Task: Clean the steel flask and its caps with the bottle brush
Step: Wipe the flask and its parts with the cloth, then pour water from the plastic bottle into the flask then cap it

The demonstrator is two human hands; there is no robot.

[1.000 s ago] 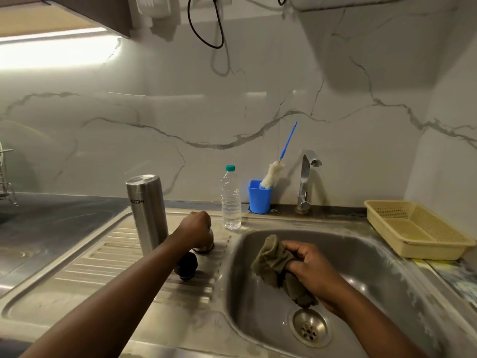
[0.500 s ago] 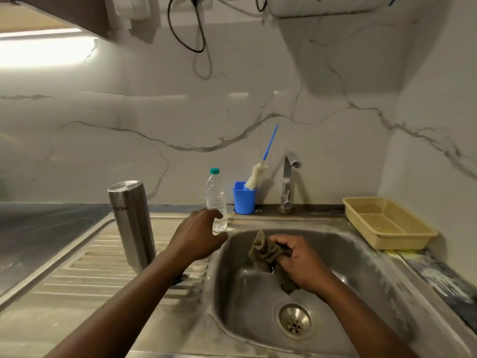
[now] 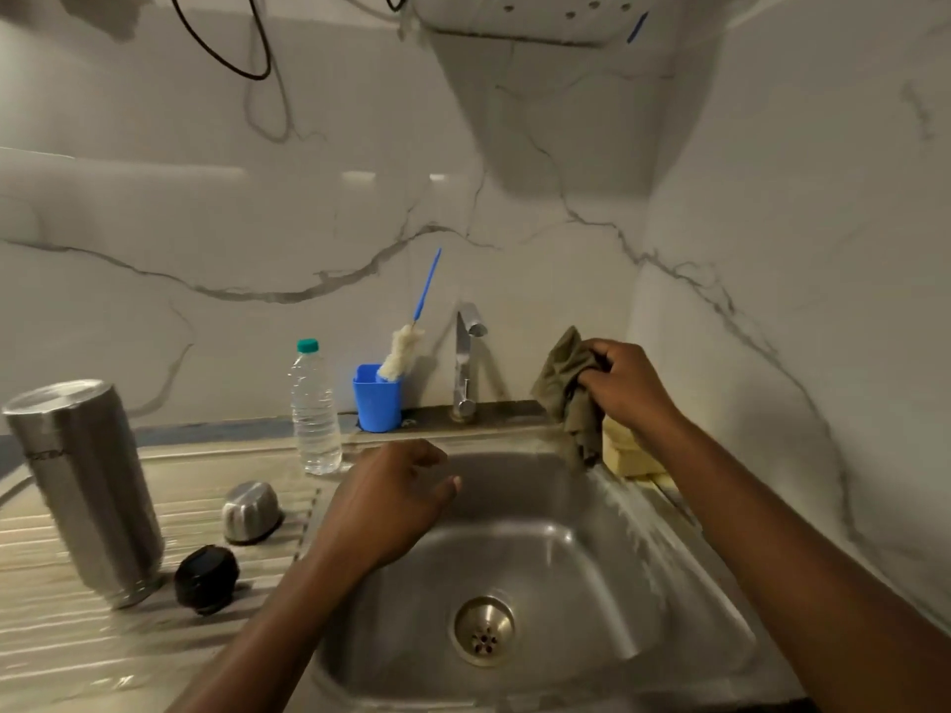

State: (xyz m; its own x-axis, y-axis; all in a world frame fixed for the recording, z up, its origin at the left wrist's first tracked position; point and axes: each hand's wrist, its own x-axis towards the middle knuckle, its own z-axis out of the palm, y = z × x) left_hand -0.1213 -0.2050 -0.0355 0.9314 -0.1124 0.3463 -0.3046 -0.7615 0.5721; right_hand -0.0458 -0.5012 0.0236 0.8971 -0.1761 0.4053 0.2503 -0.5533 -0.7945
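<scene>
The steel flask [image 3: 87, 486] stands upside down on the ribbed drainboard at the left. Beside it lie a steel cap [image 3: 251, 512] and a black inner cap [image 3: 206, 578]. The bottle brush [image 3: 406, 342], white head and blue handle, leans in a blue cup [image 3: 377, 398] against the back wall. My left hand [image 3: 391, 501] hovers over the sink's left rim with loosely curled fingers, holding nothing. My right hand [image 3: 625, 383] grips an olive cloth [image 3: 566, 393] raised above the sink's back right corner.
The steel sink [image 3: 592, 558] with its drain [image 3: 483, 630] lies below both hands. A plastic water bottle [image 3: 315, 409] and the tap [image 3: 465, 362] stand at the back. A yellow tray [image 3: 628, 455] sits partly hidden behind the cloth and my right arm.
My right hand has lifted the cloth out of the sink, up and to the right near the tray. My left hand has left the caps and moved right over the sink's rim.
</scene>
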